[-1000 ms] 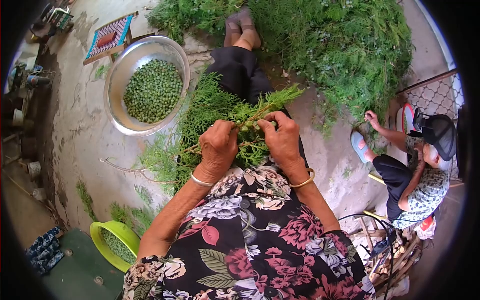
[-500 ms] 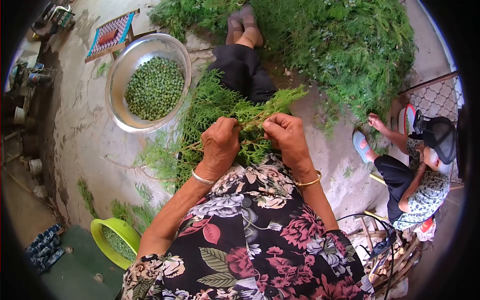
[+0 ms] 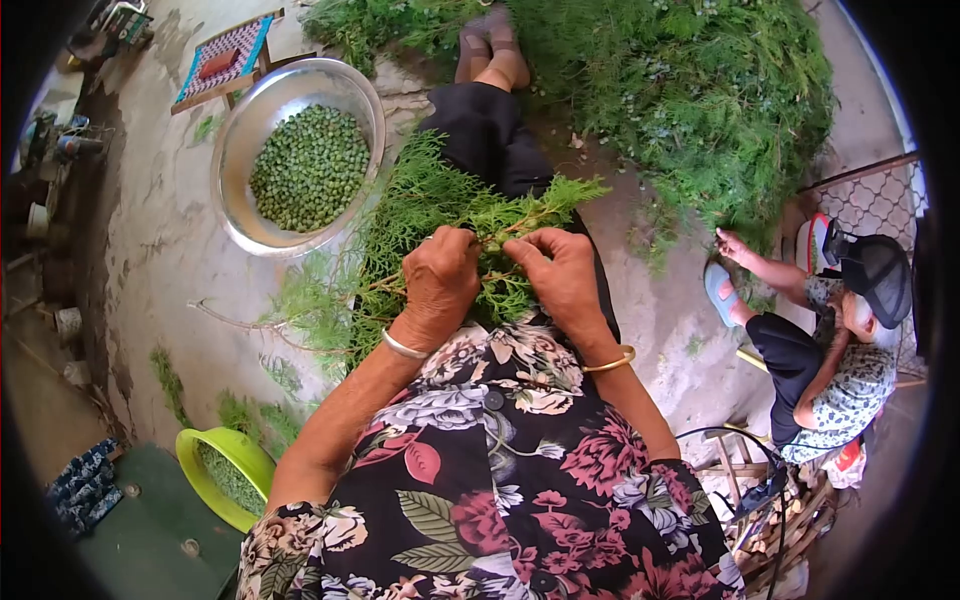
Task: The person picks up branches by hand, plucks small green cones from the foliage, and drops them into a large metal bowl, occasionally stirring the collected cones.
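While a broad heap of feathery green conifer branches (image 3: 720, 110) covers the far ground, a seated co-worker in a black cap and patterned top (image 3: 850, 385) reaches one hand toward its near edge. Across the wearer's lap lies a leafy green conifer bough (image 3: 405, 205), and just left of it sits a wide, round, silver metal basin (image 3: 238, 140) partly filled with small green cones. Beyond the basin, a low wooden stool with a woven seat (image 3: 222, 62) stands close by; a lime-green plastic bowl (image 3: 195, 462) is at the lower left, small green pieces inside. Above the bough, the left hand (image 3: 440, 277) is curled closed around a thin sprig (image 3: 535, 215). Against that sprig, the right hand (image 3: 565, 283) is partly curled, thumb and forefinger drawn near each other; whether they grip anything I cannot tell.
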`<action>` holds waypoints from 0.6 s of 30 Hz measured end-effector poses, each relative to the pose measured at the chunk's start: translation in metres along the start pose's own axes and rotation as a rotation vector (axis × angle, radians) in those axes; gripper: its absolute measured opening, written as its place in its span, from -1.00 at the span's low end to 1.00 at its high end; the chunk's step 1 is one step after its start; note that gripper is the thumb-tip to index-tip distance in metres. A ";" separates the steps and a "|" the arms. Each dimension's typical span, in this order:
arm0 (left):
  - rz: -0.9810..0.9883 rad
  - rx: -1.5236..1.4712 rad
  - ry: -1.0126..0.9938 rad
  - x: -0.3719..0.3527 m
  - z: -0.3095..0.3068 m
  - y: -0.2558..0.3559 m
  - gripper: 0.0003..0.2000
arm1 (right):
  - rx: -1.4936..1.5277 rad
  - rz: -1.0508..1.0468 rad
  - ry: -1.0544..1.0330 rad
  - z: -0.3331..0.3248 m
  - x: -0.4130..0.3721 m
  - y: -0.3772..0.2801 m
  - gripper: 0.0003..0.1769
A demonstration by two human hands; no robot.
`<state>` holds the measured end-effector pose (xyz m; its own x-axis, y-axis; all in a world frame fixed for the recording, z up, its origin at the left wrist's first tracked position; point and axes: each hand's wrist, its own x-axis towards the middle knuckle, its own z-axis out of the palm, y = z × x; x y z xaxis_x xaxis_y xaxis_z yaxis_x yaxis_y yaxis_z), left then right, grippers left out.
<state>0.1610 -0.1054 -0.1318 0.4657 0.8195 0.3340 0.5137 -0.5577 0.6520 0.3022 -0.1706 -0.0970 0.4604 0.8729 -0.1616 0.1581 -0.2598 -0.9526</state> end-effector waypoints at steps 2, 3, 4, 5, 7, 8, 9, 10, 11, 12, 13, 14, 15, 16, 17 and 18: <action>0.021 0.007 -0.012 -0.001 0.000 0.000 -0.91 | -0.139 -0.028 0.024 0.009 0.004 0.001 -0.73; 0.031 0.004 -0.004 -0.001 0.000 0.000 -0.91 | -0.196 -0.005 0.045 0.011 0.005 -0.003 -0.68; 0.030 0.004 -0.001 -0.001 0.000 -0.001 -0.91 | -0.197 -0.008 0.043 0.012 0.007 -0.003 -0.68; 0.032 -0.001 0.000 -0.001 0.001 -0.001 -0.91 | -0.298 -0.022 0.044 0.013 0.009 -0.002 -0.66; 0.029 -0.006 0.000 -0.002 0.000 -0.002 -0.91 | -0.399 -0.034 0.042 0.015 0.010 0.002 -0.65; 0.026 -0.010 -0.015 -0.001 -0.001 -0.001 -0.90 | -0.378 -0.076 0.035 0.016 0.010 0.004 -0.65; 0.024 -0.015 -0.031 -0.001 -0.002 -0.001 -0.89 | -0.356 -0.117 0.030 0.017 0.010 0.006 -0.66; 0.023 -0.015 -0.031 0.000 -0.002 -0.001 -0.89 | -0.356 -0.117 0.030 0.016 0.009 0.006 -0.66; 0.013 -0.018 -0.025 0.001 -0.001 0.000 -0.89 | -0.316 -0.085 -0.043 0.014 0.009 0.007 -0.69; 0.002 -0.021 -0.018 0.001 -0.001 0.000 -0.89 | -0.275 -0.054 -0.115 0.012 0.008 0.005 -0.71; 0.003 -0.021 -0.018 0.002 -0.001 -0.001 -0.89 | -0.275 -0.054 -0.115 0.009 0.005 0.000 -0.71; -0.016 -0.030 -0.008 0.003 -0.001 -0.002 -0.90 | 0.018 0.060 -0.173 0.003 0.000 -0.009 -0.75; -0.037 -0.039 0.002 0.003 0.001 -0.002 -0.90 | 0.312 0.176 -0.231 -0.003 -0.003 -0.018 -0.77; -0.041 -0.039 0.002 0.002 0.002 -0.003 -0.90 | 0.311 0.178 -0.233 -0.009 -0.003 -0.022 -0.77; -0.085 -0.069 0.001 0.001 0.004 -0.005 -0.90 | 0.505 0.245 -0.241 -0.017 -0.003 -0.026 -0.80; -0.124 -0.101 -0.001 0.002 0.004 -0.006 -0.90 | 0.699 0.308 -0.241 -0.021 -0.003 -0.028 -0.82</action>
<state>0.1624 -0.1009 -0.1378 0.4035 0.8812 0.2462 0.4922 -0.4359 0.7535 0.3145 -0.1747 -0.0640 0.1798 0.8901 -0.4188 -0.5659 -0.2546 -0.7842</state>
